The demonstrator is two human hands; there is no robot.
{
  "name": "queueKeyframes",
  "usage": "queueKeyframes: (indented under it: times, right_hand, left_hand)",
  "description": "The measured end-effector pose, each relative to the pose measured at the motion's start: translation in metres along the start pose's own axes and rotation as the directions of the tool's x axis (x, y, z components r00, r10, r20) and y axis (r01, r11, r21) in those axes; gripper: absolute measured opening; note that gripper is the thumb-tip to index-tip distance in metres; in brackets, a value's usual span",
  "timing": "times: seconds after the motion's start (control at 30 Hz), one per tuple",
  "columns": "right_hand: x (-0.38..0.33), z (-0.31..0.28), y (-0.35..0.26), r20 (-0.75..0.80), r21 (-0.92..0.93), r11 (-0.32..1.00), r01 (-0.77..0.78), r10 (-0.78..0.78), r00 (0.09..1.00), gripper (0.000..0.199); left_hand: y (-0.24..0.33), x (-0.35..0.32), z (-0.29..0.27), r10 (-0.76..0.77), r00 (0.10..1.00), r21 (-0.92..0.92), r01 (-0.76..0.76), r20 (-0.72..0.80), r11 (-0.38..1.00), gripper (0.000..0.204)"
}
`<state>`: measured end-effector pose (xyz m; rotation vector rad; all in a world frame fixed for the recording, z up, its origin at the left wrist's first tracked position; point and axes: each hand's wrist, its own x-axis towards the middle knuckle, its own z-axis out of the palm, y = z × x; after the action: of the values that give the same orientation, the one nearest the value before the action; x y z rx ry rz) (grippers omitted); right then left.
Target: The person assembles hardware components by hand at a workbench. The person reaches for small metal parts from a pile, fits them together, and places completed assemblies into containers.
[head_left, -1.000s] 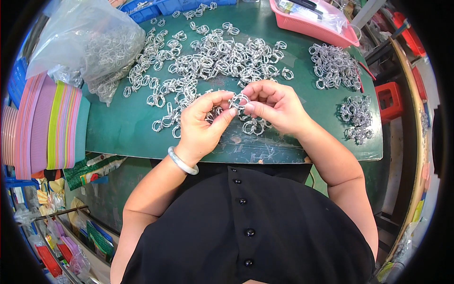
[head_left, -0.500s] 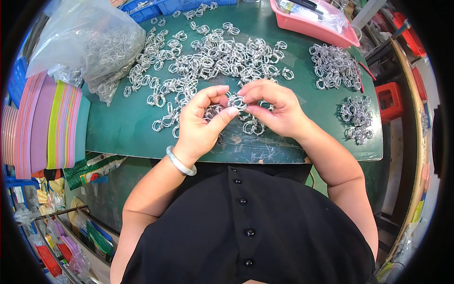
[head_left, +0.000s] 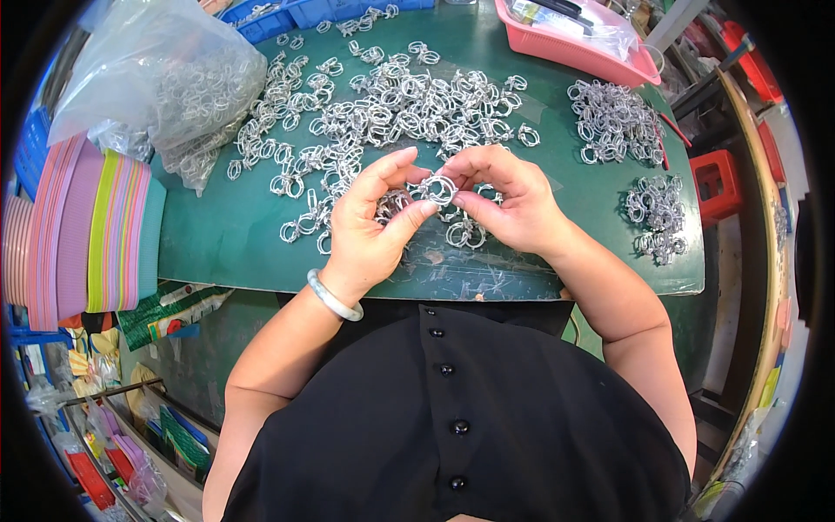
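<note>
Between my two hands I hold a silver openwork metal ring [head_left: 437, 190]. The thumb and fingers of my left hand [head_left: 365, 209] pinch its left side; a pale bangle [head_left: 333, 297] is on that wrist. My right hand [head_left: 509, 200] grips the ring's right edge between thumb and fingertips. More silver pieces show in the gap of my left hand; whether they lie in the palm or on the table I cannot tell. A large loose heap of similar rings [head_left: 409, 104] spreads just beyond my hands. One ring piece [head_left: 465, 231] lies close below my fingers.
The green table [head_left: 217, 235] bears two tidier ring piles, one at the far right [head_left: 613, 122] and one nearer [head_left: 657, 217]. A clear bag of rings [head_left: 204, 96] and stacked coloured baskets [head_left: 96, 226] stand left. A pink basket [head_left: 583, 52], blue trays [head_left: 322, 10] and red stool [head_left: 715, 187] are around.
The ring in my fingers has turned, so its round opening now faces up more plainly. My hands have barely shifted.
</note>
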<state>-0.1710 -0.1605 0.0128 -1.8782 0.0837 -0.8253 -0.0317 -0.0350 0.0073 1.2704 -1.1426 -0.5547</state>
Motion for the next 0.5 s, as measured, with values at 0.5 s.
queueKeyframes:
  times: [0.5]
  right_hand:
    - [0.007,-0.016,0.010,0.097,-0.562,0.803,0.201,-0.177,0.979,0.020]
  left_hand:
    - [-0.014,0.007,-0.028,-0.303,0.895,-0.838,0.424,0.329,0.343,0.039]
